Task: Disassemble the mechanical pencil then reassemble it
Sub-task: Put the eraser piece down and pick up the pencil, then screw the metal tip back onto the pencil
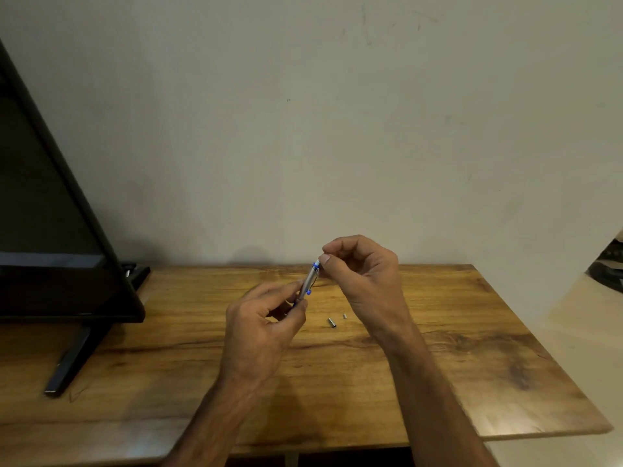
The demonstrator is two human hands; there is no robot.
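Note:
A silver mechanical pencil [309,279] with blue trim is held tilted above the wooden table [472,348], its top end pointing up and to the right. My left hand [266,326] grips its lower part, hiding the tip. My right hand [362,273] pinches at the pencil's upper blue-and-white end with thumb and forefinger; whether a small part sits between the fingertips is hidden. On the table below lie a small metal cap [331,322] and a tiny pale piece [345,316], both loose and apart from the hands.
A dark monitor [50,230] on a black stand [72,358] fills the left side of the table. A plain wall rises directly behind the table's far edge. A dark object [608,267] sits off the table at the far right.

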